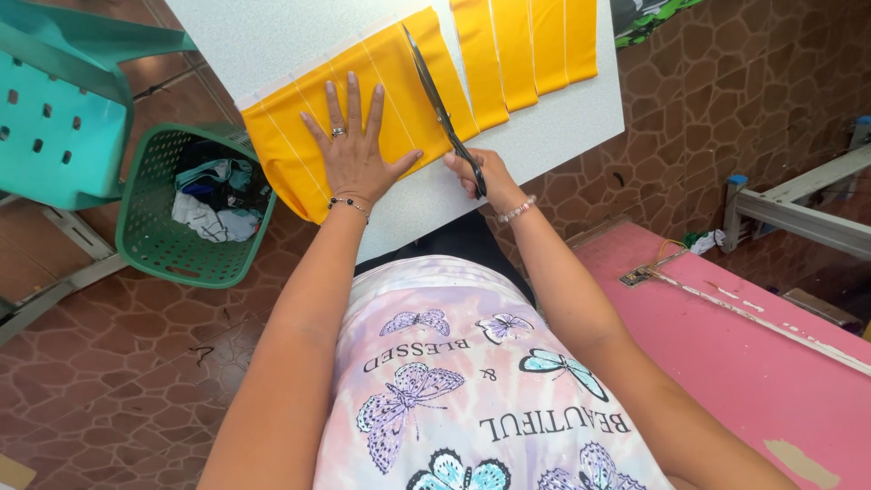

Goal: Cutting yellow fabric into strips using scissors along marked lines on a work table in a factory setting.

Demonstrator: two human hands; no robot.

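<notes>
A white table [553, 136] over a brown stone-pattern floor [127, 363], with yellow cloth [381, 82] being cut on it.

Nearest, the right hand [481, 174] grips the handles of black scissors [440, 104] at the table's near edge, fingers closed through the loops, blades lying open along a marked line on the cloth. Just left of it, the left hand [356, 154] presses flat on the cloth, fingers spread wide, a ring and a bead bracelet on it. Further up the table lie cut yellow strips [526, 50] side by side. Left of the table stands a green basket [154, 236] holding clothes, beside a teal chair [54, 109]. A pink board [753, 363] lies to the right.
</notes>
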